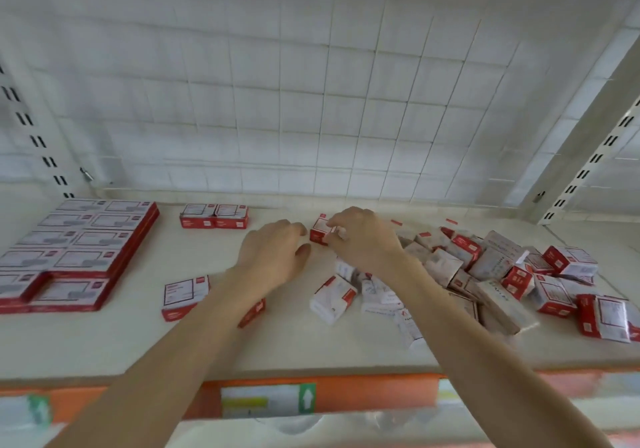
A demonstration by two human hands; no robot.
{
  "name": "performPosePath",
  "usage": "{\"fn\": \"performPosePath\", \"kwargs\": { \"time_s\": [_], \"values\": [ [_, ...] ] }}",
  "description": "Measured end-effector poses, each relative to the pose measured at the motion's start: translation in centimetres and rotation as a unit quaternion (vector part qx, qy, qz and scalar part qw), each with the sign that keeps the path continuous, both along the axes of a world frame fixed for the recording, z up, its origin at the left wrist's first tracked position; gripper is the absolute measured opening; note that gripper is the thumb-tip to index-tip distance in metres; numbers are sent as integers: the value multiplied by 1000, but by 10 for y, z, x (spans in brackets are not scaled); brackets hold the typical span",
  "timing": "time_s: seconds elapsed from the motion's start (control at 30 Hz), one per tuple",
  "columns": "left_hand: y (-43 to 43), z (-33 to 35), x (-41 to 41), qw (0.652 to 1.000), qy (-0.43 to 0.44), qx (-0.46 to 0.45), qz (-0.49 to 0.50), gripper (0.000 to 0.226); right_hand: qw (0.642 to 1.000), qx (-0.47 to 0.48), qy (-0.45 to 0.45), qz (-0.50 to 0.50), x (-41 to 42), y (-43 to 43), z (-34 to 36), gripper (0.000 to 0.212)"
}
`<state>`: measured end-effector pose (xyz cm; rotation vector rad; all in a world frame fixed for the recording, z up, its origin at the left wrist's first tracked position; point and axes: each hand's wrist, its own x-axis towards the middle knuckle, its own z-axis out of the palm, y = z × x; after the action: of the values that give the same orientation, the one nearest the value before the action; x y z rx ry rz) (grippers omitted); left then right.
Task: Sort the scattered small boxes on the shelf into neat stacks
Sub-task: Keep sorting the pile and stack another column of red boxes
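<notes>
Small red-and-white boxes lie on a cream shelf. My right hand pinches one small box at the shelf's middle, fingers curled over its top. Just left of that box is my left hand, fingers loosely curved and holding nothing. A tumbled heap of boxes spreads to the right. Neat flat stacks fill the left side. A pair of boxes stands side by side at the back. One box lies under my left forearm, and another peeks out beside it.
A white wire grid backs the shelf, with slotted uprights at both sides. An orange price rail with a label runs along the front edge.
</notes>
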<state>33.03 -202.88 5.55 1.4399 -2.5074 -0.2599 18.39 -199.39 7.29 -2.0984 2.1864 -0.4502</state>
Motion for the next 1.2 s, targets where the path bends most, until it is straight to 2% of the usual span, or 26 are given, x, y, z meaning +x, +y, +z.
{"fn": "performPosePath", "kwargs": {
  "time_s": [0.2, 0.37, 0.47, 0.63, 0.77, 0.9, 1.0, 1.2],
  "values": [
    [1, -1, 52, 999, -2, 9, 39, 42, 998, -19, -19, 65, 50, -1, -10, 31],
    [2, -5, 99, 997, -14, 25, 73, 43, 992, -1, -68, 101, 86, 5, -21, 26],
    [5, -10, 120, 997, 14, 46, 59, 44, 988, 6, -110, 111, 108, 11, -27, 26],
    [12, -17, 143, 995, 32, 89, 8, 56, 989, 1, -129, 77, 132, 16, -38, 34],
    [14, -21, 156, 996, 21, 85, -15, 51, 991, 0, -125, 55, 137, 15, -39, 38],
    [14, -22, 163, 997, 16, 71, -17, 57, 991, 7, -128, 44, 142, 17, -38, 44],
    [12, -22, 161, 998, -6, 60, -20, 51, 992, 9, -121, 30, 144, 17, -38, 49],
    [7, -23, 156, 997, -56, 27, -52, 46, 994, 90, -55, -2, 144, 15, -33, 59]
  ]
}}
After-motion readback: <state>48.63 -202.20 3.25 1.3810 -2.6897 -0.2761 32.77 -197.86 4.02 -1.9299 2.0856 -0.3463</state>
